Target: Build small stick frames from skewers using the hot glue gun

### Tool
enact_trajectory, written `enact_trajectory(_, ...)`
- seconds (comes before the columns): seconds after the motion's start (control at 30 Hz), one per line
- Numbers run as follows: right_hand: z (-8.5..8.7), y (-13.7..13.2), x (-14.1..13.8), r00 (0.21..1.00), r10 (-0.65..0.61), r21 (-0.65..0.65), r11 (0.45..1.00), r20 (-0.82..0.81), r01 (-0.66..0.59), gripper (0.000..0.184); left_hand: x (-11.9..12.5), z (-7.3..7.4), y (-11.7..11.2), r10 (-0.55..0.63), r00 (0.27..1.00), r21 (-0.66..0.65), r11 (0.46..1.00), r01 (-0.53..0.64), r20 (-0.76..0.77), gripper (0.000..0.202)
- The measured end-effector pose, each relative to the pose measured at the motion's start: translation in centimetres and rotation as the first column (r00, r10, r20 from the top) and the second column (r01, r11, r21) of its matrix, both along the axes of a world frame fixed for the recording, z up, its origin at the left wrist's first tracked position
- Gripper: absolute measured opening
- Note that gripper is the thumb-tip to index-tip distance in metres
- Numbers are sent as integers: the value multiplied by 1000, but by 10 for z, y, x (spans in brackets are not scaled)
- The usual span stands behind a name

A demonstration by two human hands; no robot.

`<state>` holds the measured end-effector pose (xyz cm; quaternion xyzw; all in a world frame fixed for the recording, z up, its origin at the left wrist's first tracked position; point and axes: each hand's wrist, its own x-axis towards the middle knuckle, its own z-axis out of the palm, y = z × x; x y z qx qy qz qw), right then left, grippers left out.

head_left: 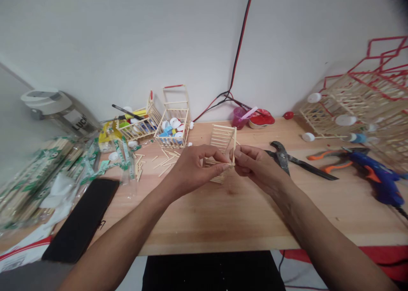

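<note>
A small frame of thin wooden sticks (223, 140) stands tilted over the middle of the wooden table (229, 210). My left hand (194, 168) pinches a stick at the frame's lower front. My right hand (255, 163) pinches the frame's right upright stick beside it. The fingertips of both hands nearly touch at the frame's near corner.
Two stick baskets (174, 129) with bottle caps stand at the back left, loose sticks (159, 161) before them. Chopstick packets (35, 172) and a black slab (83, 218) lie left. Pliers (296, 161), a blue glue gun (376, 174) and a large red-trimmed stick structure (360, 108) are right.
</note>
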<state>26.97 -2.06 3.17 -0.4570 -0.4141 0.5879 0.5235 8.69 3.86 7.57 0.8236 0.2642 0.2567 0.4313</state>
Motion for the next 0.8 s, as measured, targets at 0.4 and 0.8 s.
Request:
enact_trajectory(0.4,-7,1,15,996,-86,-8,996,17,87,34,-4,3,3,-10,999,-38,999,9,-37,20)
enact_trajectory(0.8,-26,9,29,871,-328,84,943,365,321,33,-21,16,16,24,996,-108,994,-15,87,26)
